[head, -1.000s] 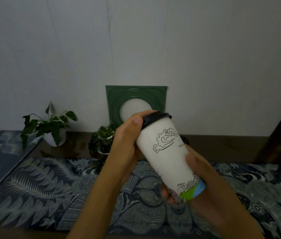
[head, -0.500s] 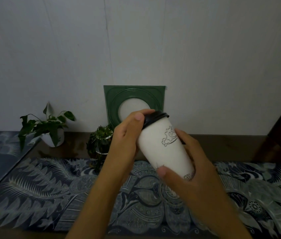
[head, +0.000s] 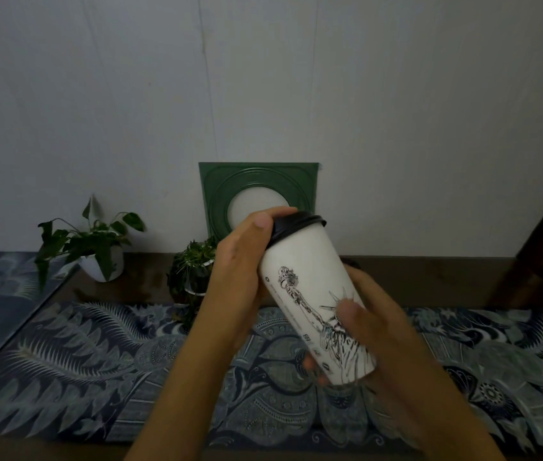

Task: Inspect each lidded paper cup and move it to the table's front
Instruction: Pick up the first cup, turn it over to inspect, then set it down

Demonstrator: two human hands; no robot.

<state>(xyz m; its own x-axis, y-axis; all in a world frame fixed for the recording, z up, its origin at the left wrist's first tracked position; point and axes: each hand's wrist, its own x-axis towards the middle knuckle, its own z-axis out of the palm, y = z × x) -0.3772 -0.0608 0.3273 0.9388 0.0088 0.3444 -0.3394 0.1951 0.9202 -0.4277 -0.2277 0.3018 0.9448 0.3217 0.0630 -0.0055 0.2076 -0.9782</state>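
Above the patterned desk (head: 97, 361), the paper cup (head: 313, 301) hangs tilted, lid (head: 296, 224) up and away to the left, left hand (head: 240, 277) closed round its top, right hand (head: 373, 331) gripping its base nearer the desk's front.

No legible text; only tiny unreadable print on the paper cup (head: 310, 294).

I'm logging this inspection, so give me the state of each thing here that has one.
White printed paper cup: lifted, tilted, held in both hands.
Black plastic lid: on the cup.
Left hand: grip closed at the lid end.
Right hand: grip closed around the cup's lower half.
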